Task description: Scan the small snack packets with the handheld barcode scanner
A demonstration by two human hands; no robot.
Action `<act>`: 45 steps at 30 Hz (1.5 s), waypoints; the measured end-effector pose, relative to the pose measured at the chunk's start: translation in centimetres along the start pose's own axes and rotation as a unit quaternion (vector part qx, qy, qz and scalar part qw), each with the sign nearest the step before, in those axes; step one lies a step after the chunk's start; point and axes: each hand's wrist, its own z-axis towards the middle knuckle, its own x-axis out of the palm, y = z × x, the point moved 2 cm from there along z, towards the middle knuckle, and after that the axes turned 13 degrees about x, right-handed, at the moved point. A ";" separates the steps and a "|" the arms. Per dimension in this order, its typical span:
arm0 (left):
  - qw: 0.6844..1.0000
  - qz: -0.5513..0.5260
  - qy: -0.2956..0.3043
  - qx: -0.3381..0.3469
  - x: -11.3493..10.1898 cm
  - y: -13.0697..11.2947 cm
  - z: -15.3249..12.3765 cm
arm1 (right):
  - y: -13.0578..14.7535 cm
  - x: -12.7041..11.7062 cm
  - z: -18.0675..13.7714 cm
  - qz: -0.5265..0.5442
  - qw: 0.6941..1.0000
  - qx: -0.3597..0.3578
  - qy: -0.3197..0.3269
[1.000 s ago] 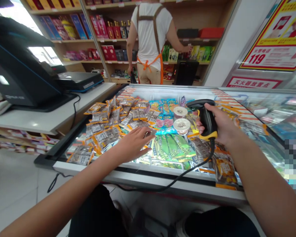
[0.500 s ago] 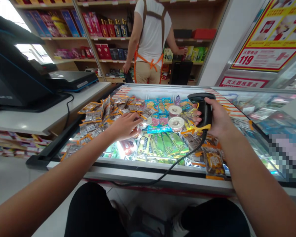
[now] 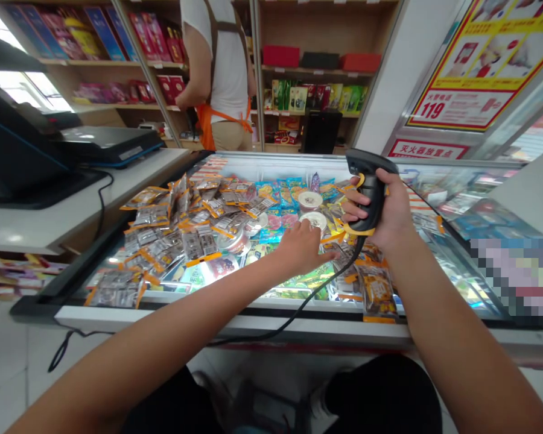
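My right hand (image 3: 391,211) grips a black and yellow barcode scanner (image 3: 366,193), held upright above the glass freezer top (image 3: 253,304). Its dark cable (image 3: 294,316) runs down and to the left across the freezer's front edge. My left hand (image 3: 301,247) is over the middle of the glass, palm down, thumb stretched out toward the right, with nothing seen in it. Small clear packets with orange edges (image 3: 199,241) lie heaped on the left of the glass. More such packets (image 3: 377,289) lie to the right, under the scanner. Green bags and white-lidded cups (image 3: 310,199) show through the glass.
A counter (image 3: 27,226) with a black scale (image 3: 108,144) and a screen stands at the left. Behind the freezer, a person in an orange-tied apron (image 3: 228,72) stands before stocked shelves (image 3: 317,72). A safety poster (image 3: 484,66) hangs at the right.
My left hand has moved right from the packet heap to the middle of the glass. The scanner stays in my right hand. The person behind has shifted left, and my view has turned slightly.
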 end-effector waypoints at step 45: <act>0.950 -0.007 -0.241 -0.196 -5.8 17.1 -2.7 | -2.8 0.9 0.8 -0.083 0.981 0.166 -0.056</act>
